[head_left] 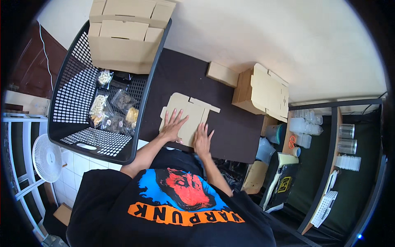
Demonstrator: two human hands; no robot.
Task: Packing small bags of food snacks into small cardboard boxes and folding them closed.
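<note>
A flat die-cut cardboard sheet (191, 107) lies near the middle of the dark tabletop (173, 70). My left hand (173, 127) rests on its left side with the fingers spread, palm down. My right hand (203, 140) is on the right part of the same sheet, fingers extended and slightly apart, near a fold line. Neither hand appears to grip anything. Just left of the sheet stands a large black plastic basket (70, 99) holding folded cardboard (125, 51) and several clear bags of small pale pieces (98, 109).
A narrow cardboard box (222, 73) and a larger box (247, 90) with a flat piece on top stand at the table's back right. Right of the table are shelves (335, 140) with plastic containers, cans and orange scissors (292, 141). A white fan (47, 156) is at the left.
</note>
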